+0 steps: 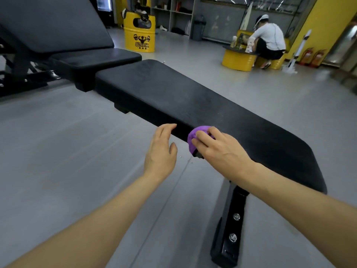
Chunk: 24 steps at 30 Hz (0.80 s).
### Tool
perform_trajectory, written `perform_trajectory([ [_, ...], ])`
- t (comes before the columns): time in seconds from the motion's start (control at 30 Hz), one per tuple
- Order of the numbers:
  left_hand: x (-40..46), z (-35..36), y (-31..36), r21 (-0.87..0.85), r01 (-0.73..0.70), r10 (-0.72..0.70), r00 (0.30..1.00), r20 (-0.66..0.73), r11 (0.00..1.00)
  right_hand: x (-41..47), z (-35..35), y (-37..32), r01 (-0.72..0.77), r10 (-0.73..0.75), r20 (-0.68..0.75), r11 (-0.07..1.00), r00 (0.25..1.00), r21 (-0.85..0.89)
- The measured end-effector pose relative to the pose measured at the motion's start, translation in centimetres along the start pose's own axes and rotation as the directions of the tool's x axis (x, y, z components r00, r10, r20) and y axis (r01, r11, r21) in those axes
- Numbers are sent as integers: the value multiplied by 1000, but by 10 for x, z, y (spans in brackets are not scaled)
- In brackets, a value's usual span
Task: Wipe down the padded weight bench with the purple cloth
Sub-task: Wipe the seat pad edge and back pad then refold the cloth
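At the far left a second bench (58, 28) stands with its big back pad tipped up and a small flat seat pad in front of it. Its black frame sits on the gray floor (58, 142).

Behind it, near the back wall, is a yellow drum (139, 33) with a strong-man picture on it.

The bench (193, 97) runs across the middle, from the upper left down to the lower right. Its top is a long black pad. It looks a bit dusty and scuffed.

The left hand (161, 151) is just in front of the bench's near side. Its fingers are straight and loose, and it holds nothing. The fingertips reach up to the side of the pad, but I cannot tell if they touch it.

Just to the right is the cloth (195, 135). It is purple and bunched up in a ball. It sits on the near edge of the pad and hangs a little over the side.

The right hand (220, 147) lies on top of the cloth. Its fingers curl over the cloth and hold it against the edge.

Below the right arm, a black metal leg (231, 229) with two bolts goes down to the floor.

Far back on the right, a person (268, 40) in a white shirt sits on a low yellow drum beside a round yellow table. Red fire extinguishers (311, 57) stand by the yellow wall.
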<state>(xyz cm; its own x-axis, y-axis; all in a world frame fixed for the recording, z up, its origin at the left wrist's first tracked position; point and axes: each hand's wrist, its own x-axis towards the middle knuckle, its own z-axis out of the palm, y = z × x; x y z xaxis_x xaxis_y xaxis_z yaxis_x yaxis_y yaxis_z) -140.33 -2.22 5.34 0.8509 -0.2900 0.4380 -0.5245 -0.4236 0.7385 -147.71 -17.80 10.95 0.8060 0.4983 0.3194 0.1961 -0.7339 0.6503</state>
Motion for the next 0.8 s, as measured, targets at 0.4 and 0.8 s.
perform_trajectory([
  [0.4, -11, 11, -7, 21, -52, 52, 998, -33, 998, -85, -5, -22, -148, 165, 167, 983, 972, -107],
  [0.8, -5, 4, -18, 94, -79, 79, 997, 10, 992, -5, 1, -25, -169, 167, -20, 981, 986, -101],
])
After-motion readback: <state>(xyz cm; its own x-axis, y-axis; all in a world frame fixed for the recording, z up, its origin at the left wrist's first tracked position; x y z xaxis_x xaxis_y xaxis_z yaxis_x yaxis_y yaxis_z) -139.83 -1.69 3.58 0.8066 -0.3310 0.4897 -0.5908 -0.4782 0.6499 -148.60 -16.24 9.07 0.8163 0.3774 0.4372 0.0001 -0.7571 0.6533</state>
